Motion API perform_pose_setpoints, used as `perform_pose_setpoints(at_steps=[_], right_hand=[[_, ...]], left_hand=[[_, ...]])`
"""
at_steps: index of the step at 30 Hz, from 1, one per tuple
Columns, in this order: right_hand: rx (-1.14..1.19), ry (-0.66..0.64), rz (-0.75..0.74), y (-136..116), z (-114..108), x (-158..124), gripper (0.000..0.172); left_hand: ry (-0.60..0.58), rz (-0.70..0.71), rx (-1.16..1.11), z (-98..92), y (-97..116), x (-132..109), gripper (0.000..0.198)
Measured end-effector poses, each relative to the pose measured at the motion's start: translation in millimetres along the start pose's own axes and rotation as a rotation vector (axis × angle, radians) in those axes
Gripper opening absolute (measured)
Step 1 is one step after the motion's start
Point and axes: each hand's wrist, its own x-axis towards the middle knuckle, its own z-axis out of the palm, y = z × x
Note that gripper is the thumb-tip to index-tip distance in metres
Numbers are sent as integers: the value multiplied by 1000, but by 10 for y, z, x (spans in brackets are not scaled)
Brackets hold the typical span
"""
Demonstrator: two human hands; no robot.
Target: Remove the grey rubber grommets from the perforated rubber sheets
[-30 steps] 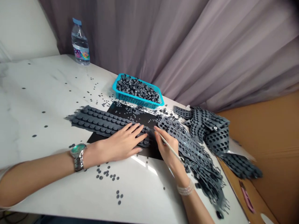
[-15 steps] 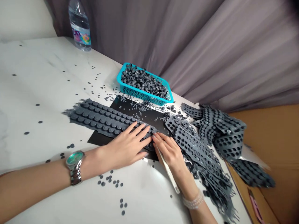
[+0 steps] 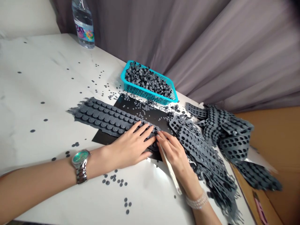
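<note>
A long grey rubber strip [image 3: 103, 115] studded with round buttons lies across a black mat [image 3: 150, 114] on the white table. My left hand [image 3: 131, 145] rests flat on the strip's near end, fingers spread. My right hand [image 3: 174, 153] meets it at the strip's end, fingers pressed down and closed round a thin white stick [image 3: 171, 170] that runs back under the palm. A silver watch [image 3: 79, 162] is on my left wrist.
A turquoise basket [image 3: 150, 84] full of grey rubber rings stands behind the mat. Punched-out grey strips [image 3: 211, 147] are heaped at the right, over the table edge. A water bottle [image 3: 83, 23] stands at the far left corner. Small grey discs [image 3: 114, 179] are scattered about.
My right hand has tipped the stick from upright to lying under the palm and brought its fingertips onto the strip's end. The left hand has stayed put; the view has shifted.
</note>
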Motion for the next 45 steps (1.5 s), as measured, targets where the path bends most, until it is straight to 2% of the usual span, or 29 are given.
perform_pose_setpoints(at_steps=[7, 12, 16, 18, 21, 23, 28, 32, 36, 41, 45], right_hand=[[60, -70, 60, 61, 13, -27, 30], [114, 128, 287, 95, -13, -50, 23], [212, 111, 212, 33, -33, -22, 24], [205, 115, 162, 38, -28, -23, 26], [183, 137, 165, 63, -15, -48, 32], [194, 151, 206, 50, -13, -68, 33], [193, 283, 416, -78, -45, -64, 28], [172, 266, 477, -114, -71, -24, 31], [133, 226, 371, -68, -55, -18, 27], [87, 117, 53, -19, -24, -39, 38], [37, 27, -20, 8, -18, -59, 44]], left_hand=[[-23, -1, -12, 0, -7, 1, 53], [-32, 2, -30, -11, -5, 2, 51], [-17, -3, -29, 1, -7, -1, 52], [-11, -3, -32, 9, -10, -2, 52], [-3, 2, -36, 17, -15, -4, 51], [2, 4, -34, 19, -16, -5, 51], [16, 5, -28, 16, -11, -4, 50], [6, 0, -23, 10, -5, -2, 49], [15, -7, -18, 4, 2, -3, 48], [28, -13, -10, -10, 6, -2, 47], [11, -5, -6, -16, 4, -1, 47]])
